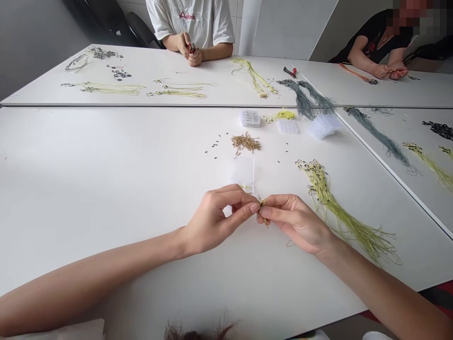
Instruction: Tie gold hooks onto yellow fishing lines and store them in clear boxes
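Note:
Over the front table, my left hand (222, 215) and my right hand (297, 219) meet fingertip to fingertip. Both are closed in a pinch on a small gold fishing hook (266, 225) with yellow line and a dark bit at its top; the fingers hide much of it. Just behind my left hand, partly covered by it, stands an open clear plastic box (242, 171) with some yellow line inside. To the right of my right hand lies a bundle of yellow-green lines (336, 212) with dark hooks at its far end.
Beyond the box is a pile of gold hooks (246, 142), with small black bits scattered around. Farther back are clear plastic cases (250, 118), stacked lids (323, 126) and grey-green line bundles (300, 99). Across the table one person grips red-handled pliers (191, 47); another works at right.

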The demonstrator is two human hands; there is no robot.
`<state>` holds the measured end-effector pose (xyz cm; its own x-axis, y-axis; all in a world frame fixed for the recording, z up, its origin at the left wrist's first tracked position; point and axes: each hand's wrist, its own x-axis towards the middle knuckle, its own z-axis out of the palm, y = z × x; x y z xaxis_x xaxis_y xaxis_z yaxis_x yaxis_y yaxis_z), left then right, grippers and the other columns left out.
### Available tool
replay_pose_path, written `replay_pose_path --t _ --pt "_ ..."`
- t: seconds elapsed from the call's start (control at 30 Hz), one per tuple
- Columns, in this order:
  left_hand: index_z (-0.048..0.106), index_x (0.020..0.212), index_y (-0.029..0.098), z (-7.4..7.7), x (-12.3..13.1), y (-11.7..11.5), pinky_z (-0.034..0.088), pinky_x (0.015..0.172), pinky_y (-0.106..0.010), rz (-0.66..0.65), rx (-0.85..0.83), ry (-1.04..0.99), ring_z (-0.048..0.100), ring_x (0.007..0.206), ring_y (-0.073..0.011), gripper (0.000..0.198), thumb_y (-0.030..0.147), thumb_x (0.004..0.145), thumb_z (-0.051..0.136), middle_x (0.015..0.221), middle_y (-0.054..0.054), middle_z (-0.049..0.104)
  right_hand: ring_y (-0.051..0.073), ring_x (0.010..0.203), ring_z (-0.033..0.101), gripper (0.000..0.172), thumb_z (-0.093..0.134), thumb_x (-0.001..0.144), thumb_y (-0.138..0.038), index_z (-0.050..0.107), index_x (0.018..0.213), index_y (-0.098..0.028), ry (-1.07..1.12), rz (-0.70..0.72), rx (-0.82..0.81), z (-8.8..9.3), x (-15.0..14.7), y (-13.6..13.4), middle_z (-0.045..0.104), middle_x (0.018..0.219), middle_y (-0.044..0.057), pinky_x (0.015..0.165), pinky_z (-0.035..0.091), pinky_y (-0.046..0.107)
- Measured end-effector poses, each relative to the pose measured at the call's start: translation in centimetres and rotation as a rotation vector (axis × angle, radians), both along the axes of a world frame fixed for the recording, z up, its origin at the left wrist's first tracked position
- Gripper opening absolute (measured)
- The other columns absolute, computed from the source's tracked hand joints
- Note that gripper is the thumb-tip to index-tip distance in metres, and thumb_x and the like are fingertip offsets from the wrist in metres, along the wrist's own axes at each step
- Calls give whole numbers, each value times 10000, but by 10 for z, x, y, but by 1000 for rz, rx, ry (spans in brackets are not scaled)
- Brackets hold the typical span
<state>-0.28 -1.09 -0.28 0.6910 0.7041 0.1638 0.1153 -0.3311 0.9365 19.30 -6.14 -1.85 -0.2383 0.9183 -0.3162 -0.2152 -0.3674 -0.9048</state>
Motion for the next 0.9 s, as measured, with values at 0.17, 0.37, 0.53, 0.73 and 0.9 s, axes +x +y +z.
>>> replay_pose_path --t 0.17,0.37,0.53,0.73,0.9 --pt "707 893 180 -1 1 0 454 699 -274 -6 27 4 571 767 -155 225 254 957 504 806 -51 683 164 762 548 95 728 784 -302 762 781 -214 4 10 1 -1 -1 0 681 731 33 727 412 315" --pt "695 882 175 -4 0 1 458 691 -265 -9 26 -8 552 730 -138 198 256 949 527 785 -38 676 155 750 548 74 728 790 -278 765 797 -214 7 42 -3 0 -3 -1 676 726 22 734 416 311" --pt "666 950 166 -6 0 3 473 670 -248 71 -106 -45 551 738 -123 187 300 944 536 875 -41 656 153 741 549 60 727 794 -262 753 778 -211 30 37 -2 1 -4 -2 658 729 18 730 412 310" --pt "642 892 150 -7 0 3 469 680 -225 112 -297 -72 534 740 -106 236 349 946 529 841 -25 623 150 776 533 49 717 802 -252 752 786 -223 82 -70 9 0 -2 0 650 776 14 767 395 306" --pt "664 908 151 -11 0 -1 470 724 -251 10 -340 -13 532 785 -122 229 338 941 536 912 -43 667 126 747 490 66 703 820 -240 743 778 -207 157 -120 -19 -1 -1 2 619 787 3 826 387 300"
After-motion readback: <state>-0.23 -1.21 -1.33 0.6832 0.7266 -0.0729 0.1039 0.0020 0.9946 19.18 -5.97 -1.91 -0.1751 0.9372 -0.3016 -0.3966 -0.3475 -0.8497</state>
